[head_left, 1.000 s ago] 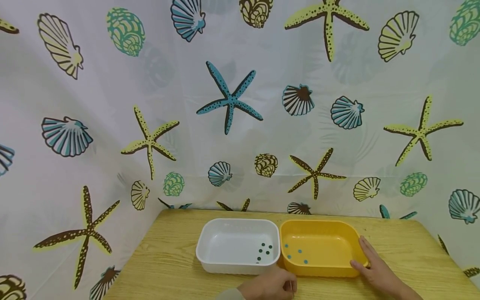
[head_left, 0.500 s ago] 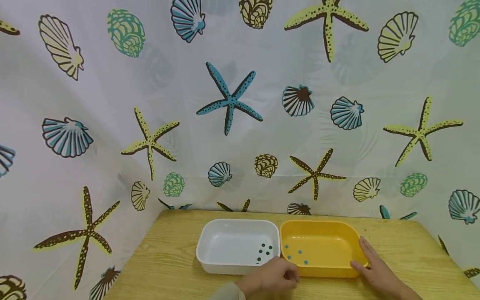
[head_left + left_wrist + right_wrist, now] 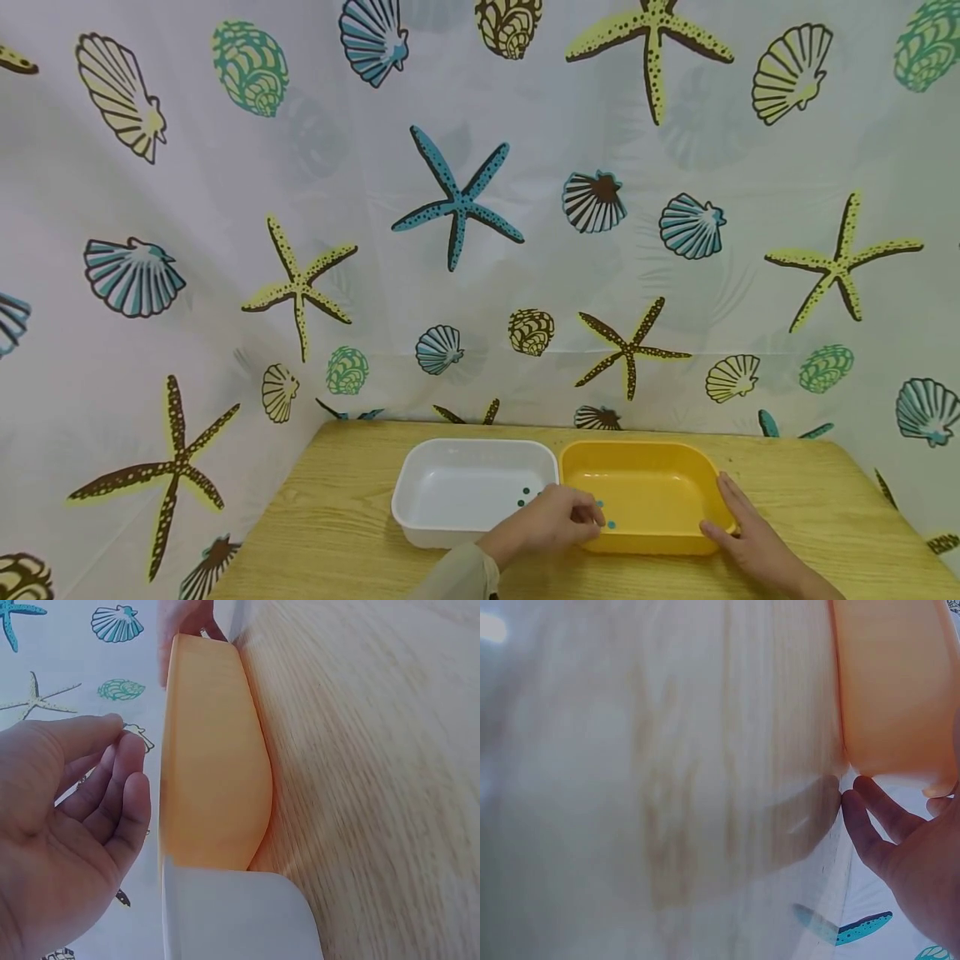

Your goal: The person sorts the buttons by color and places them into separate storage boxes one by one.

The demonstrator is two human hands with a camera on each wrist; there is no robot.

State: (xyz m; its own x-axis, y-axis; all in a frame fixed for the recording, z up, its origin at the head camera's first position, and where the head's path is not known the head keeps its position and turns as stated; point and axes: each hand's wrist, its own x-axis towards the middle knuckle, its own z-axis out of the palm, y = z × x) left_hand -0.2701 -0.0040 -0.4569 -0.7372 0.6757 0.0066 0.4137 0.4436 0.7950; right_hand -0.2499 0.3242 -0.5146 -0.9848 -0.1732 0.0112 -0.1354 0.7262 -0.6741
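My left hand point(image 3: 549, 518) hovers over where the white tray point(image 3: 435, 535) meets the yellow tray point(image 3: 651, 544). Its fingers are bent, and thumb and index fingertips come close together in the left wrist view; I cannot tell whether something small is between them. Below the fingertips, small blue button-like discs point(image 3: 611, 525) lie in the yellow tray, some hidden by the hand. Dark green discs point(image 3: 527, 491) lie at the white tray's right end, partly covered. My right hand point(image 3: 757, 542) holds the yellow tray's right end, thumb at the rim and fingers along the outer side.
The two trays stand side by side on a wooden table point(image 3: 330, 500). A white curtain point(image 3: 480, 292) printed with starfish and shells hangs behind and on both sides. Table surface shows left of the white tray and right of the yellow one.
My left hand has risen from the table in front of the trays and moved forward and slightly right, over the yellow tray's left end. My right hand stays at the yellow tray.
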